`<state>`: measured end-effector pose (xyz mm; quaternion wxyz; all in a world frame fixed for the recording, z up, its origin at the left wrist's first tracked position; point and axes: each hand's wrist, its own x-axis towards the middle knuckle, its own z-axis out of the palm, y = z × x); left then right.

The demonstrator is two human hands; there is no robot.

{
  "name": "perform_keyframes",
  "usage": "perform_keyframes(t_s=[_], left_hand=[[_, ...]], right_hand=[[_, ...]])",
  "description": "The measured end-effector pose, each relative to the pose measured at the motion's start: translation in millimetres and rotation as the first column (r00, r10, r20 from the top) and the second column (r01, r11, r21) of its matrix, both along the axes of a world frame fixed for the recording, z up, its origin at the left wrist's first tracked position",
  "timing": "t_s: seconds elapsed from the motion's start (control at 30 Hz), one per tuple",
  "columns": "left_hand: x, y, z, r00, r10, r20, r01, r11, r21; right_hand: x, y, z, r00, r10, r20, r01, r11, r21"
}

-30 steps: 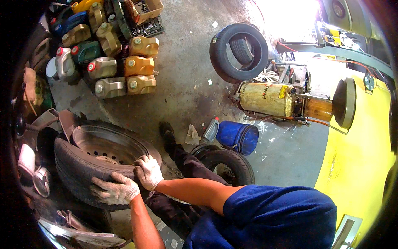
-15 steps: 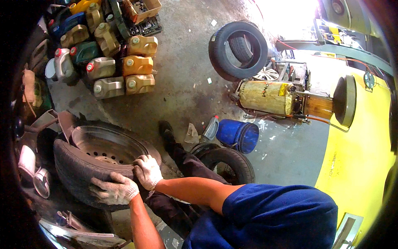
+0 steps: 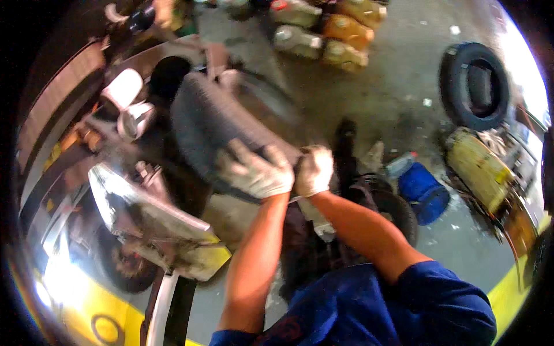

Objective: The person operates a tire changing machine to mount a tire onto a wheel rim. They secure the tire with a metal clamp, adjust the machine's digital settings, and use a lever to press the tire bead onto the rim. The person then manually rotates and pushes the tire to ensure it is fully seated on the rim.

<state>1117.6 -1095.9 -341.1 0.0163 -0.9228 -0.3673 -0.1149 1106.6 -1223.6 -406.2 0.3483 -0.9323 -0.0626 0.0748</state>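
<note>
We judge the tyre heavy and stiff, best held across its tread, where the left hand lies spread; the right hand, blurred, grips indeterminably.

Grey floor looked worn, stained brown toward far edge, smoother and bluish toward near right corner. White scraps dotted it. Yellow surface filled near right corner; another yellow patch showed at near left. Jugs sat in rows at far edge. Blue bucket lay tipped, yellow tank closer to right edge. White light glared along right edge; second glare burned at left.
</note>
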Motion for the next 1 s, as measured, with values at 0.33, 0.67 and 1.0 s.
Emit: perform_keyframes(t_s=[0.33, 0.67, 1.0], left_hand=[[3, -9, 10, 0.997, 0.021, -0.074, -0.021, 1.0, -0.007], [1, -7, 6, 0.995, 0.026, -0.097, -0.028, 0.999, -0.017], [1, -8, 7, 0.994, 0.044, -0.104, -0.048, 0.998, -0.033]], right_hand=[[12, -6, 26, 0.987, 0.032, -0.16, -0.023, 0.998, 0.063], [10, -5, 23, 0.99, 0.032, -0.137, -0.024, 0.998, 0.059], [11, -5, 25, 0.987, 0.025, -0.157, -0.018, 0.999, 0.047]])
